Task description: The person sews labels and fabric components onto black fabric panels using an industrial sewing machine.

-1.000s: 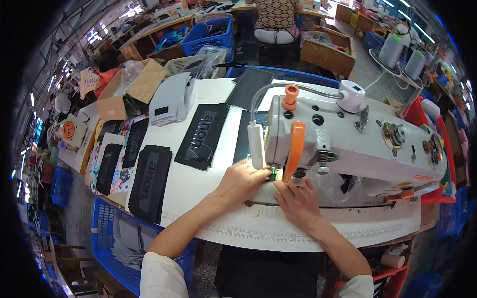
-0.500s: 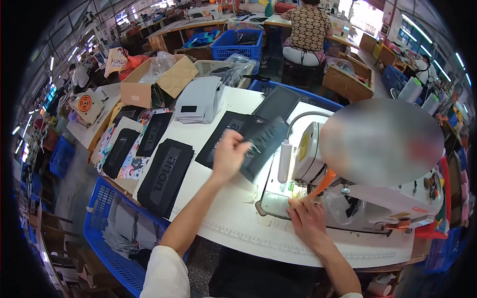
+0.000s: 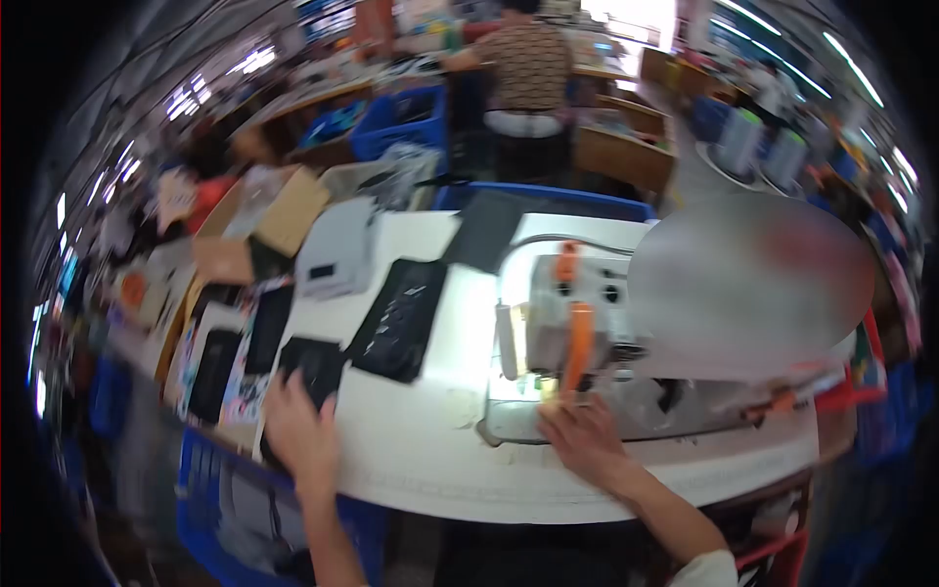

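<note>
My left hand (image 3: 305, 430) reaches over the black printed fabric panels (image 3: 315, 364) at the table's left front. Its fingers look spread and touch or hover over the top panel; blur hides which. Another black panel with shiny lettering (image 3: 399, 318) lies mid-table, and a dark panel (image 3: 486, 230) sits behind it. My right hand (image 3: 587, 435) rests on the bed of the sewing machine (image 3: 579, 328), fingertips bunched close to the needle area below an orange lever (image 3: 579, 338). Whatever those fingertips may pinch is too small to make out.
A grey stack of pieces (image 3: 335, 245) and a cardboard box (image 3: 223, 256) stand back left. A blue crate (image 3: 201, 479) sits below the table's left edge. Thread cones (image 3: 740, 142) stand at right. A person in a patterned top (image 3: 531, 68) sits beyond the table.
My left hand has let go of the black panel it held mid-table and moved left to the front panels. My right hand stays by the needle. The camera view has shifted and blurred.
</note>
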### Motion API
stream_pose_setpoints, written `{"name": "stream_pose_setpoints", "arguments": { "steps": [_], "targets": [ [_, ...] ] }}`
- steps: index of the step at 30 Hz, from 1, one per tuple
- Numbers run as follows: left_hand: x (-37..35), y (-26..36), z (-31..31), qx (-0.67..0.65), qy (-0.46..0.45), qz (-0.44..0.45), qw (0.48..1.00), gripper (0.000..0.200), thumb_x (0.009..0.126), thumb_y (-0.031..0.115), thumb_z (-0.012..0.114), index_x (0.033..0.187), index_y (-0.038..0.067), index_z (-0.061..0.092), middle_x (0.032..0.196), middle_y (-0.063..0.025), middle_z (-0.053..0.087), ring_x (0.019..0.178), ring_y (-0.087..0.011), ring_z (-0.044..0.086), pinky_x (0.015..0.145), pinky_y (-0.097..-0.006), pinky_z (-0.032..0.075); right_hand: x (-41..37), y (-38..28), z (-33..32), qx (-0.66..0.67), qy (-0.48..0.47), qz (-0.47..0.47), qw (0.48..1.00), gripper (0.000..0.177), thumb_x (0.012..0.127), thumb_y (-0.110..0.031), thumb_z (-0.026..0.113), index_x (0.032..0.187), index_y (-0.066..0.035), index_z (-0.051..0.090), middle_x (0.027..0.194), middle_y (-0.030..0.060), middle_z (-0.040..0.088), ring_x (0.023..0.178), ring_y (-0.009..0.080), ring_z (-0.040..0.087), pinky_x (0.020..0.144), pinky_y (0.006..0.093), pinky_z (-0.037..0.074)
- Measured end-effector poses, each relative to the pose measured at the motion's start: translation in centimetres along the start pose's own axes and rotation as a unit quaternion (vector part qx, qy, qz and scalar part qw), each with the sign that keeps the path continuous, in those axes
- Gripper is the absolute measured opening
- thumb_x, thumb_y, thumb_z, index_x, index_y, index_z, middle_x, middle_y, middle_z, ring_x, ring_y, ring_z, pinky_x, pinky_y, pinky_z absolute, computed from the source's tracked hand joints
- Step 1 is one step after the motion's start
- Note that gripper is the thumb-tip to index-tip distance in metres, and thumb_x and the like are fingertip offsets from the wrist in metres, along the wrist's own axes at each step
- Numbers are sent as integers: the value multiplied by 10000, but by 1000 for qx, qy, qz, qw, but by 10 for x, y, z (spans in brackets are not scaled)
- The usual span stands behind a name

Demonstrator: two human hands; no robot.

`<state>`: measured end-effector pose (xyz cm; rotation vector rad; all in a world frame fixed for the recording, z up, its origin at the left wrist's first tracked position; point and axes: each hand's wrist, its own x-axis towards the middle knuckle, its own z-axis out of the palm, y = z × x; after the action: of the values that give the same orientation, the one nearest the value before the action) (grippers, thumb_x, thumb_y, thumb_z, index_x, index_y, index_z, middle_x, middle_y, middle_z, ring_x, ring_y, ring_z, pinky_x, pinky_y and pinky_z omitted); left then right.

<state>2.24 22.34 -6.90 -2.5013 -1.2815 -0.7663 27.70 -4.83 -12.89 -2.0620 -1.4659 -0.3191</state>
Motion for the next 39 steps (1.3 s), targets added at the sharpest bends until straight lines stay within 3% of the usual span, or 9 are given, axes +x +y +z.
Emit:
{"name": "stream_pose_setpoints", "arguments": {
  "steps": [14, 18, 22, 28, 29, 30, 31, 33, 39],
  "targets": [
    [-26, -21, -17, 98, -148, -46, 983, 364, 950, 217, 654, 1243, 2, 637, 1371, -249, 550, 1226, -397, 544, 1024, -432, 449, -5, 3, 3, 19, 41, -70, 997, 121, 805, -107, 614, 898, -29, 609, 999, 91, 564, 1028, 245, 546, 875, 377, 459],
    [-37, 14, -48, 68, 46, 21, 996, 170, 925, 147, 658, 1048, 52, 727, 1078, -205, 658, 980, -383, 643, 795, -457, 510, -10, 2, -3, 2, 27, -66, 997, 93, 823, -112, 605, 877, -36, 609, 990, 90, 566, 1046, 238, 540, 877, 361, 455],
    [-64, 65, -60, -138, -270, 229, 925, 210, 967, 201, 613, 1032, 17, 690, 795, -231, 648, 705, -414, 640, 647, -496, 495, -19, -15, -46, -33, -29, -107, 993, 201, 845, -150, 649, 1002, -34, 599, 1052, 90, 601, 1022, 244, 566, 884, 378, 468],
    [-81, 136, -51, -261, -353, 226, 869, 222, 992, 195, 601, 1027, -17, 657, 706, -225, 619, 600, -391, 609, 588, -464, 476, -144, -20, -144, -95, 130, 62, 985, 254, 777, -197, 697, 1021, -128, 716, 781, 53, 630, 719, 262, 645, 662, 414, 517],
    [-81, 143, -50, -273, -349, 223, 868, 229, 998, 195, 598, 1022, -27, 648, 713, -222, 621, 595, -376, 606, 584, -450, 473, -151, -15, -177, -173, -202, 361, 894, 278, 764, -240, 737, 1033, -170, 725, 752, 43, 621, 647, 298, 612, 627, 395, 498],
    [-82, 148, -50, -285, -343, 218, 868, 237, 1004, 195, 595, 1017, -37, 640, 720, -220, 622, 590, -361, 602, 580, -437, 471, -194, -8, -203, -200, -134, 398, 885, 236, 803, -163, 717, 1036, -123, 713, 770, 84, 608, 666, 311, 586, 628, 360, 486],
    [-84, 151, -49, -286, -348, 225, 864, 237, 1004, 195, 595, 1017, -37, 640, 720, -220, 622, 590, -361, 602, 580, -437, 471, -244, 3, -202, -229, 209, 340, 888, 186, 869, -92, 671, 1053, -82, 697, 813, 103, 602, 711, 264, 581, 666, 326, 482],
    [-86, 154, -47, -305, -330, 198, 871, 249, 1011, 205, 590, 999, -38, 642, 725, -185, 639, 584, -305, 587, 570, -409, 473, -353, 29, -199, -198, 372, 540, 729, 135, 975, -102, 626, 1081, -38, 680, 919, 105, 652, 850, 233, 638, 746, 311, 498],
    [-64, 157, -101, -418, -426, 148, 789, 176, 992, 150, 594, 948, 5, 683, 784, -108, 690, 636, -198, 620, 577, -335, 498, -675, 57, -117, -211, 245, 858, 400, 628, 808, -425, 791, 1209, 11, 584, 1147, 238, 666, 1118, 391, 638, 962, 446, 504]
  ]
}}
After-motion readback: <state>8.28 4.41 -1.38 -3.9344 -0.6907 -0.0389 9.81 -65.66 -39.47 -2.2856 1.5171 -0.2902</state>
